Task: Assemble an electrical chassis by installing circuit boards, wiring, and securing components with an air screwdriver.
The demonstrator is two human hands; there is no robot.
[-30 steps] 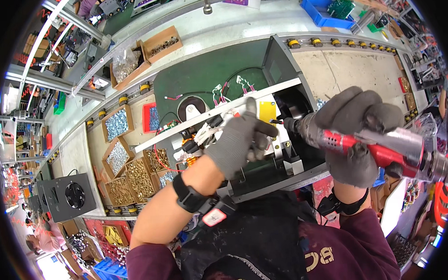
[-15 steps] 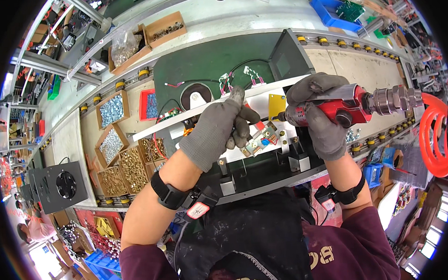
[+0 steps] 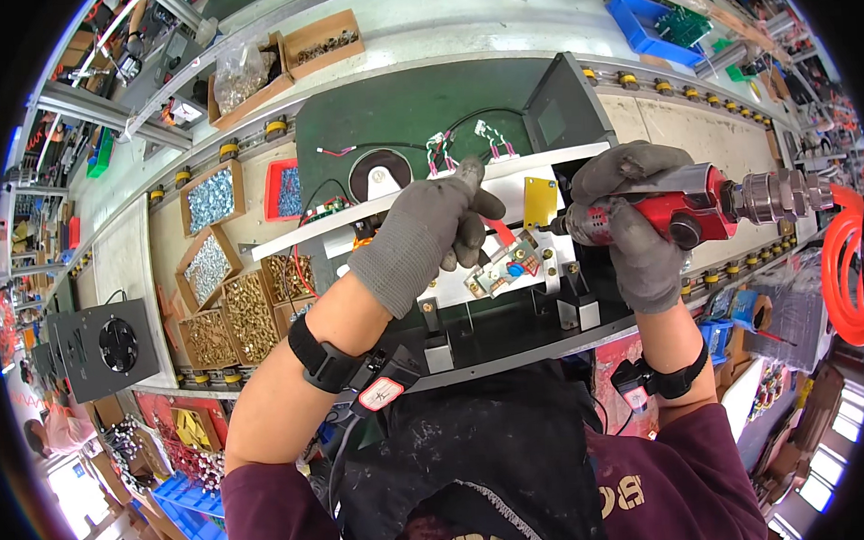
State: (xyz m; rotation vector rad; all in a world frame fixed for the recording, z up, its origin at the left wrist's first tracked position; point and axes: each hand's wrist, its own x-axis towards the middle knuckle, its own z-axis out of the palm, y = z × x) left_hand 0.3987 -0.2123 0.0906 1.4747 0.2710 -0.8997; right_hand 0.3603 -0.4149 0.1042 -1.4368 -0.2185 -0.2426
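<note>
In its grey glove, my left hand (image 3: 426, 234) is closed on a white metal panel (image 3: 349, 221), thumb over the panel's far edge and fingers curled down on the near side. My right hand (image 3: 630, 230), gloved too, grips a red air screwdriver (image 3: 663, 216) lying nearly level. Its bit points left, close beside a yellow plate (image 3: 541, 201); whether the bit touches a screw is too small to tell. Just below the left fingers sits a small circuit board with metal brackets (image 3: 506, 267). The panel stands across an open dark metal chassis (image 3: 398, 105) with a round part and loose wires inside.
Left of the chassis are cardboard boxes of brass fasteners (image 3: 250, 319), a box of bluish screws (image 3: 213, 203) and a red bin (image 3: 282, 191). A black plate with a fan (image 3: 111, 350) lies farther left. A red coiled hose (image 3: 846, 275) hangs at right; a blue bin (image 3: 647, 24) stands far right.
My left hand has shifted slightly right and away along the panel. The screwdriver in my right hand has moved a little to the right, and the hose with it.
</note>
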